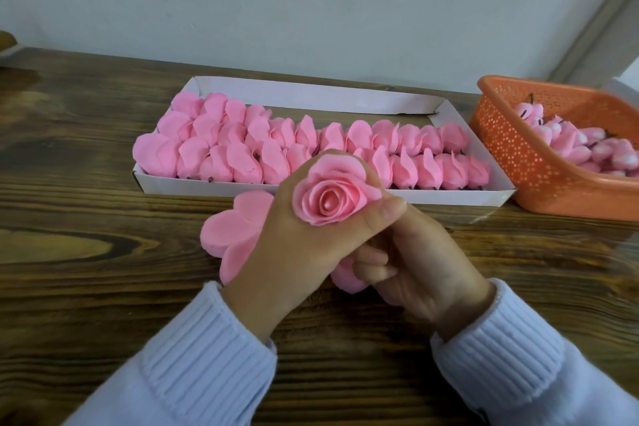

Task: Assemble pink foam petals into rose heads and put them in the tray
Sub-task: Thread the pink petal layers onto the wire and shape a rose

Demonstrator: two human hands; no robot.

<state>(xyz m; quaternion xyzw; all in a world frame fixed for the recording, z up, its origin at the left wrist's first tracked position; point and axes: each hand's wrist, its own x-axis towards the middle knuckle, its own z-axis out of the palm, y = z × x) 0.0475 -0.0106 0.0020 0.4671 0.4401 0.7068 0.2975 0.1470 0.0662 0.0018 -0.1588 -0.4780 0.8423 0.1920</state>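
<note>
Matt pink foam rose head (332, 194), white card tray (460, 195), perforated orange plastic basket (511, 149), glossy dark-grained wood table (86, 218).

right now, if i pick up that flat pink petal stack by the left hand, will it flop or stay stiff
Probably floppy: the petal stack looks like thin foam sheets with soft lobes. Likely light, so a push may slide it over the table. Lying flat, it shouldn't roll.

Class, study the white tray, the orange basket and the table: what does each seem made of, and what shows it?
The white tray looks like thin matt card: folded walls, creased corner. The orange basket is probably moulded plastic: regular perforated walls. The table is wood or wood-look laminate: dark grain, knots, slight sheen.
</note>
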